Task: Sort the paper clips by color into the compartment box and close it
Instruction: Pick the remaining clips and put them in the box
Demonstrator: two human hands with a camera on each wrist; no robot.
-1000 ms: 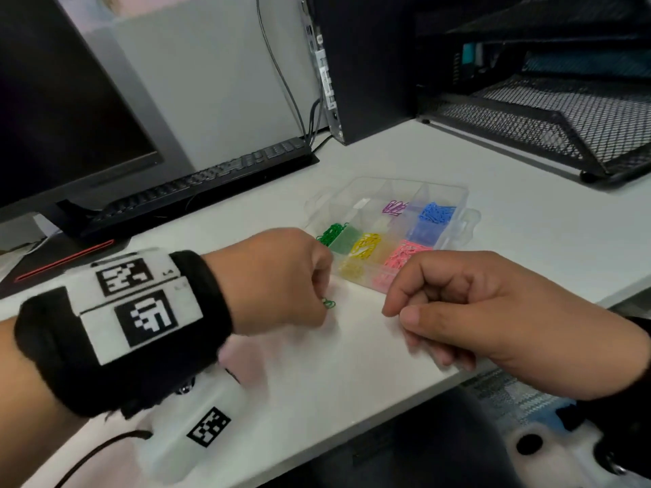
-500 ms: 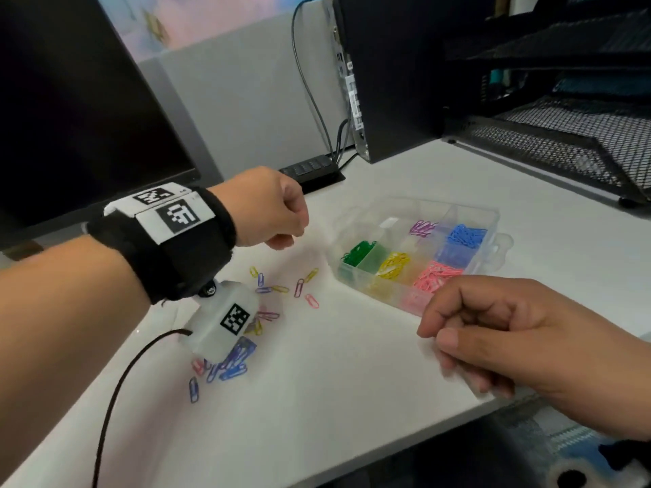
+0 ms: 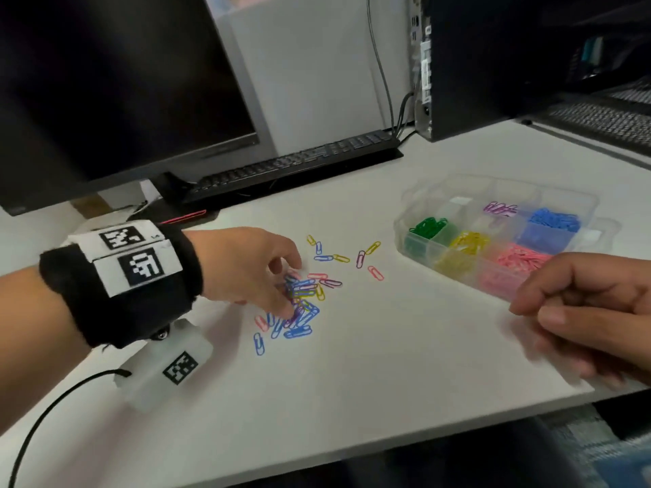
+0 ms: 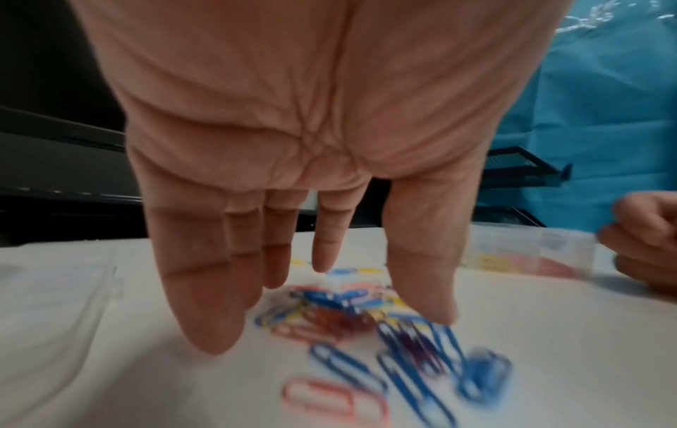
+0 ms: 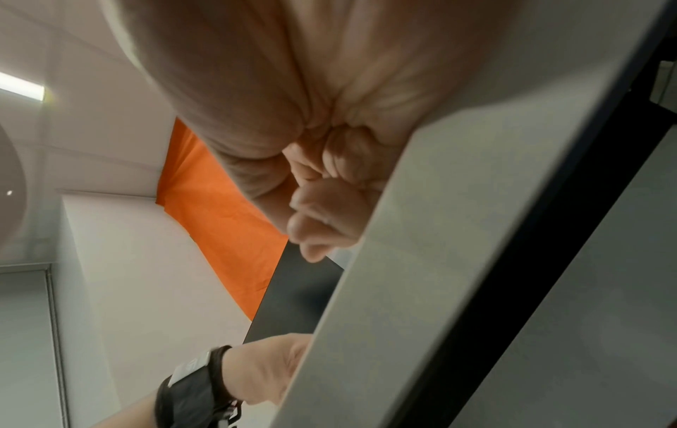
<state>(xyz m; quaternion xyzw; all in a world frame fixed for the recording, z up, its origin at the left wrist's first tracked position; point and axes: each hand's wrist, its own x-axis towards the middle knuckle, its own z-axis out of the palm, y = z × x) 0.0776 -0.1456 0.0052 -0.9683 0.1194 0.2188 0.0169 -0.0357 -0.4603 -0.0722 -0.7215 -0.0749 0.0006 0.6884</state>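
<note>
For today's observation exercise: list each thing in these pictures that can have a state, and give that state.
compartment box: lid open, partly filled by color
loose paper clips: unsorted, heaped and scattered on the desk
left hand: fingers extended down over the heap, nothing gripped
right hand: curled at the desk edge, nothing visibly held
monitor: screen dark

Loose clips (image 3: 299,297) heaped on bench (image 3: 352,382), left of compartment box (image 3: 415,206). Keyboard (image 3: 292,167) behind the heap; left hand (image 3: 246,269) over it.
</note>
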